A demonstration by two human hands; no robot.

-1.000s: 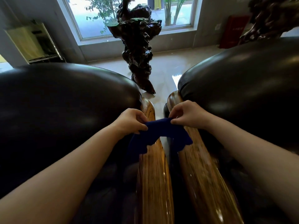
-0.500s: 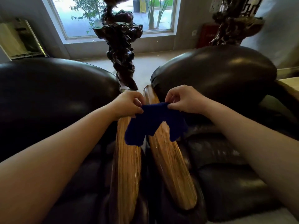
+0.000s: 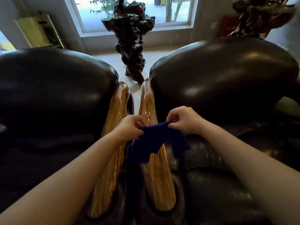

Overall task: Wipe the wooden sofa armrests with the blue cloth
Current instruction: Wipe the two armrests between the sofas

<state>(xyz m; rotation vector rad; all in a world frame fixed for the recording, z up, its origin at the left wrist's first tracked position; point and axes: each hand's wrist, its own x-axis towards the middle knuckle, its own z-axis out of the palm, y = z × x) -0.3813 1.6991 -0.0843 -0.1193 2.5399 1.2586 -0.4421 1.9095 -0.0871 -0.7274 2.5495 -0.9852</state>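
Two glossy striped wooden armrests run side by side down the middle: the left armrest (image 3: 112,159) and the right armrest (image 3: 154,172). A dark blue cloth (image 3: 155,142) hangs stretched between my hands, just above the right armrest and the gap between the two. My left hand (image 3: 129,127) pinches the cloth's left top corner. My right hand (image 3: 183,120) pinches its right top corner. The cloth's lower edge drapes over the right armrest; whether it touches the wood I cannot tell.
Dark leather sofa backs bulge on the left (image 3: 53,95) and right (image 3: 224,82). A dark carved wood sculpture (image 3: 131,41) stands on the floor beyond the armrests, before a window (image 3: 129,12). Another carving (image 3: 259,15) sits at the top right.
The view has shifted so both armrests show in full length. My hands, holding the cloth stretched, now sit nearer along the armrests, over the right one.
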